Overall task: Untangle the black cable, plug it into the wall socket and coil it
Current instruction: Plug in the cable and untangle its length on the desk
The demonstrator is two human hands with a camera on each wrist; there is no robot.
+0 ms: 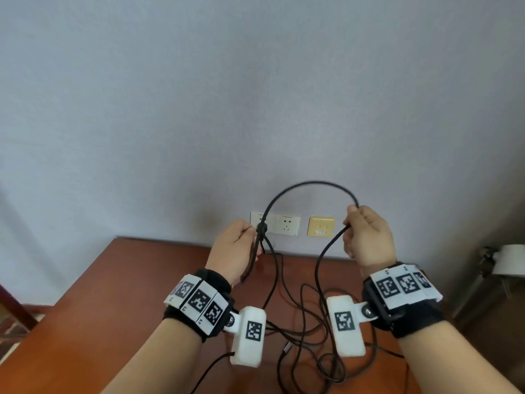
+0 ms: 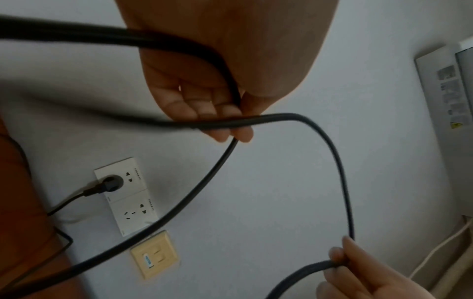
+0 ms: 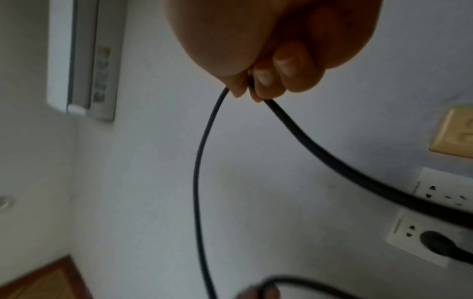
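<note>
A black cable [image 1: 312, 184] arches between both hands in front of the wall. My left hand [image 1: 235, 245] grips several strands of it; in the left wrist view the fingers [image 2: 220, 129] curl round the cable [image 2: 332, 153]. My right hand [image 1: 366, 231] pinches the cable between thumb and fingers, and the right wrist view shows the pinch [image 3: 252, 87]. The black plug [image 2: 110, 185] sits in the left white wall socket [image 2: 120, 176]. The plug [image 3: 440, 242] is also in the right wrist view. Loose cable loops [image 1: 306, 334] lie tangled on the brown table [image 1: 119, 294].
A second white socket [image 1: 287, 224] and a beige wall plate [image 1: 321, 226] are right of the plugged one. A white appliance [image 2: 445, 113] with a label hangs on the wall to the right. A white object [image 1: 508, 260] stands beyond the table's right edge.
</note>
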